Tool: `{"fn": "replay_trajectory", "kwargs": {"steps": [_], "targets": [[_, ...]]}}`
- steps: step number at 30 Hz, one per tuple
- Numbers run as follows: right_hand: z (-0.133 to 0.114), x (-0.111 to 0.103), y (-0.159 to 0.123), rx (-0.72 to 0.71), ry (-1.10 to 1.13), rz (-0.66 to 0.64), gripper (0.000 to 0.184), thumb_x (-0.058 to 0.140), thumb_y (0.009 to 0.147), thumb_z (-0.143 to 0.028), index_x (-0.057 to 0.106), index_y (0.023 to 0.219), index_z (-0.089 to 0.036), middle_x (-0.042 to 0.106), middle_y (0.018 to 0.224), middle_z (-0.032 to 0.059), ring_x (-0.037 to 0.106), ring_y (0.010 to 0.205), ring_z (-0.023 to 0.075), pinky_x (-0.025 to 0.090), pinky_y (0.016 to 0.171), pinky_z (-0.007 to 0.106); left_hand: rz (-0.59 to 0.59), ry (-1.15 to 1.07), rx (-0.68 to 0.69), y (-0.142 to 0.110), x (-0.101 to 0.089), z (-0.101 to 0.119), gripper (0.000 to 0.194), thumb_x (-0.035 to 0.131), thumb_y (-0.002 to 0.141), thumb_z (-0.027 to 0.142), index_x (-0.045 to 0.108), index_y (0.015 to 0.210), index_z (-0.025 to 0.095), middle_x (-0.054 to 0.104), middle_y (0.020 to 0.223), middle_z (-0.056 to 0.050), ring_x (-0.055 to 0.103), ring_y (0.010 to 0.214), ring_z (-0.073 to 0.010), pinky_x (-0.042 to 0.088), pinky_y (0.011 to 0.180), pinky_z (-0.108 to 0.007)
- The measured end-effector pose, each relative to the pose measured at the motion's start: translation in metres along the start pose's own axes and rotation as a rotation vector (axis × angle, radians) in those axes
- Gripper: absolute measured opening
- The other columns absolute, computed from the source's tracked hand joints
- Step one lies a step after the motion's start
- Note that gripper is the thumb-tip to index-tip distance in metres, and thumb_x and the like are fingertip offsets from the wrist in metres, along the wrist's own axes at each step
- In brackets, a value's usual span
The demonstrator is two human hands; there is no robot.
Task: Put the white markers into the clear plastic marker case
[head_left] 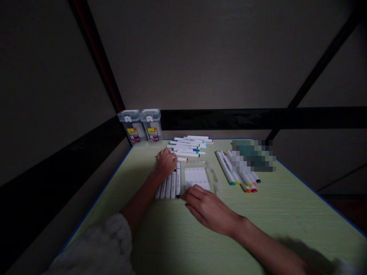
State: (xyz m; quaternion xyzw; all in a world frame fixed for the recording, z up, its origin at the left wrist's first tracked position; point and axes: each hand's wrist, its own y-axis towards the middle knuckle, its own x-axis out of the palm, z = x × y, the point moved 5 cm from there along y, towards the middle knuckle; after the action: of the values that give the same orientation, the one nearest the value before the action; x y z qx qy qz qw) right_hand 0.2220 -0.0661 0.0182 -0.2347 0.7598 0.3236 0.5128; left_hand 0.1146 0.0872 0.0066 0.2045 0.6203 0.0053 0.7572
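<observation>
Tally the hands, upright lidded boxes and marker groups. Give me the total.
Hands: 2 (left hand, right hand)
Upright lidded boxes: 2
Marker groups: 3 (front row, back pile, right-side pile)
Total: 7

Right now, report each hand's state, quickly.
Left hand: fingers bent over a row of slim white markers; grip cannot be told.
Right hand: fingers extended at the near edge of a clear plastic case; grip unclear.
</observation>
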Motion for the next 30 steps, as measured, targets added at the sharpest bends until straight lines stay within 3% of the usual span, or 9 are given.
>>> {"fn": "replay_trajectory", "kwargs": {"steps": [10, 23, 30], "targets": [[-0.0017, -0.0012, -0.0004, 0.004, -0.003, -0.009, 0.021, 0.035, 0.086, -0.014, 0.055, 0.093, -0.014, 0.054, 0.088, 0.0072, 0.046, 0.085, 0.0181, 0.043, 0.077, 0.033, -0.031, 0.069, 0.039, 0.0005, 0.0058, 0.0016, 0.024, 0.03, 0.085, 0.022, 0.054, 0.085, 0.017, 0.053, 0.092, -0.009, 0.047, 0.091, -0.0209, 0.036, 0.084, -0.036], [-0.0012, -0.0018, 0.0002, -0.007, 0.013, 0.012, 0.02, 0.037, 0.085, -0.014, 0.055, 0.095, -0.015, 0.055, 0.087, 0.0072, 0.046, 0.085, 0.0182, 0.043, 0.077, 0.033, -0.041, 0.041, 0.044, -0.0005, 0.0021, 0.0044, 0.016, 0.032, 0.083, 0.019, 0.047, 0.086, 0.016, 0.055, 0.094, -0.01, 0.049, 0.091, -0.0216, 0.038, 0.08, -0.036], [-0.0012, -0.0021, 0.0003, -0.009, 0.009, 0.015, 0.019, 0.038, 0.086, -0.016, 0.055, 0.094, -0.015, 0.055, 0.087, 0.0074, 0.046, 0.084, 0.0184, 0.042, 0.076, 0.033, -0.045, 0.035, 0.071, -0.0007, 0.0033, 0.0048, 0.021, 0.03, 0.085, 0.02, 0.051, 0.084, 0.017, 0.055, 0.093, -0.009, 0.048, 0.093, -0.0211, 0.036, 0.083, -0.036]]}}
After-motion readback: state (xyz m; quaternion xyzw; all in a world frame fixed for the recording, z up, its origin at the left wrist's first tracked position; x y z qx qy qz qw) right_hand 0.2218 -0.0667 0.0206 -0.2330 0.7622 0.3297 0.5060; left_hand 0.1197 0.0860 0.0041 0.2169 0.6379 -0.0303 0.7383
